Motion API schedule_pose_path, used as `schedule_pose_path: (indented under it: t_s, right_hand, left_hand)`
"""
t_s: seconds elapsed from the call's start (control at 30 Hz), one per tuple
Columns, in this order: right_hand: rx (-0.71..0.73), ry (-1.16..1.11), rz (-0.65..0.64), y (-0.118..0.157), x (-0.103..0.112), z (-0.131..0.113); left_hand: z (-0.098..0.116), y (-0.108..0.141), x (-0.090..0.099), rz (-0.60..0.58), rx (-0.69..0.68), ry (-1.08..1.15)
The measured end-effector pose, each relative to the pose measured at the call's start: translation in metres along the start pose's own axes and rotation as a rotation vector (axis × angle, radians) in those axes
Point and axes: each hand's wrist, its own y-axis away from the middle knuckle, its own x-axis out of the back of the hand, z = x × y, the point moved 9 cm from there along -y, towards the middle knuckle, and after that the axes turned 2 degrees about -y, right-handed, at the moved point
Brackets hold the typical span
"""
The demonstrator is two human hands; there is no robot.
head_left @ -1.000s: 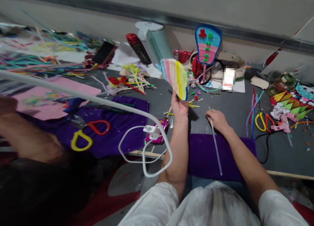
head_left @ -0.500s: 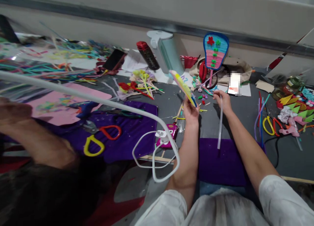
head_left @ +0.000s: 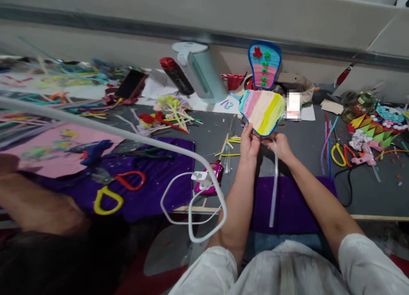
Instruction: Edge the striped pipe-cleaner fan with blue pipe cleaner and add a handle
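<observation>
A striped fan-shaped panel in blue, pink, cream and yellow, edged in dark blue, faces me above the table. At its lower edge my left hand grips it. My right hand is closed on a clear glue stick, which hangs down over a purple cloth; its fingers are close to the panel's lower corner. Behind stands a finished-looking blue and pink fan with a red flower and green shapes.
Left of my arms are a white cable, a magenta device, and red-and-yellow-handled scissors. A kettle stands behind. Another person's arm is at far left. Scissors and a pink glue gun lie right.
The panel has turned from edge-on to face me. My right hand has moved left and down to the panel's lower edge, with the glue stick. The view has shifted slightly right.
</observation>
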Motion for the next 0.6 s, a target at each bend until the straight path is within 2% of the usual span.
schedule_pose_path:
  t_s: [0.1, 0.27, 0.37, 0.47, 0.6]
  right_hand:
    - [-0.002, -0.032, 0.106, 0.008, 0.035, 0.005]
    - [0.002, -0.121, 0.404, 0.031, 0.110, 0.008]
    - [-0.022, -0.179, 0.491, 0.050, 0.141, 0.005]
    - [-0.023, -0.189, 0.550, 0.082, 0.177, -0.007]
    - [-0.077, -0.094, 0.575, 0.153, 0.232, -0.023]
  left_hand:
    - [0.002, -0.003, 0.004, 0.022, 0.000, 0.003]
    - [0.001, -0.007, 0.007, 0.005, 0.036, 0.078]
    - [-0.003, -0.004, 0.002, -0.003, 0.063, 0.094]
    - [-0.013, 0.001, -0.005, -0.020, 0.126, 0.062]
    - [-0.029, 0.011, -0.017, -0.063, 0.198, -0.014]
